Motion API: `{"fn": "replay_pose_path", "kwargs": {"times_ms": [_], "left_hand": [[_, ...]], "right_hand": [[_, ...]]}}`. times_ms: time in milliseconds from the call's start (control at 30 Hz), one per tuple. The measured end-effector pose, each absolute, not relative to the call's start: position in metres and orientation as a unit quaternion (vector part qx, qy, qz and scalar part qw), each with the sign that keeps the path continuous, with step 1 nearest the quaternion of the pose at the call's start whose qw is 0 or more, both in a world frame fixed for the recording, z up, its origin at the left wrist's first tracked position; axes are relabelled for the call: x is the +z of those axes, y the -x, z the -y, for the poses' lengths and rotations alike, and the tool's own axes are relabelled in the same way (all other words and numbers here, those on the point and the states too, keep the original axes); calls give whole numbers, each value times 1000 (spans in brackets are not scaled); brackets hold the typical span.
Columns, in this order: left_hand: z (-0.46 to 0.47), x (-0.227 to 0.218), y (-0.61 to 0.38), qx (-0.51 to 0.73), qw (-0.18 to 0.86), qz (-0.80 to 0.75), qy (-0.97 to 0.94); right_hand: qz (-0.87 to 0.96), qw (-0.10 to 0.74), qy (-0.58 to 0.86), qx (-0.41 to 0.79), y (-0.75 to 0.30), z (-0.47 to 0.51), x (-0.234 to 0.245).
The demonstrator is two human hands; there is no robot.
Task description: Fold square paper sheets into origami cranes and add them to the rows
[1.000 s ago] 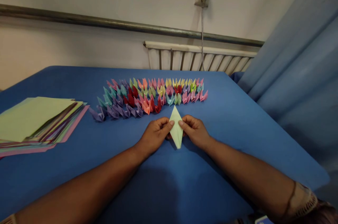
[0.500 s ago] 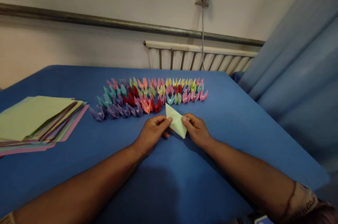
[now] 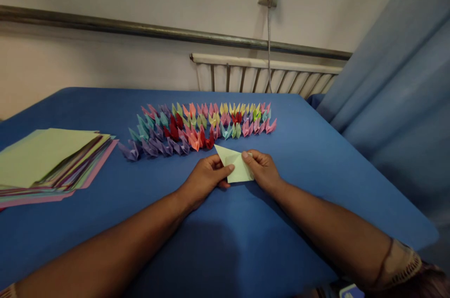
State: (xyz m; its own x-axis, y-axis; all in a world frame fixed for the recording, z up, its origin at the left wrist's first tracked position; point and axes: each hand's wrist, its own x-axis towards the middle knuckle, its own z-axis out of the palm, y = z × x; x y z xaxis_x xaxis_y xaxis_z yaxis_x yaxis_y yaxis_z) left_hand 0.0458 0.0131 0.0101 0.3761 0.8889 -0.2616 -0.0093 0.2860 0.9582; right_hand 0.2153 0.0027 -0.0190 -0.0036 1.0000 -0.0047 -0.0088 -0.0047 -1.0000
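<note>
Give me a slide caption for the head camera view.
Left hand and right hand hold a folded pale-green paper near rows of paper cranes on a blue table.

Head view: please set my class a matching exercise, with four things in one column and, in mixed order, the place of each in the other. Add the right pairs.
Things
1. folded pale green paper
2. stack of paper sheets
3. paper cranes
4. curtain

Places
A. hanging at the right side of the picture
B. standing in rows on the blue surface, beyond the hands
C. held between the left hand and the right hand
D. lying at the left edge of the picture

Right pairs: 1-C; 2-D; 3-B; 4-A
</note>
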Motion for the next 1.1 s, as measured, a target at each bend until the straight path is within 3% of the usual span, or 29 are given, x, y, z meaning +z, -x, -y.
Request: {"fn": "replay_pose_path", "kwargs": {"times_ms": [500,1100], "left_hand": [[-17,20,-39,282,809,-404,-320],[-19,25,-46,361,800,-427,-217]], "right_hand": [[489,486,467,554,-218,-4,-5],[495,516,365,596,-231,-5,-14]]}}
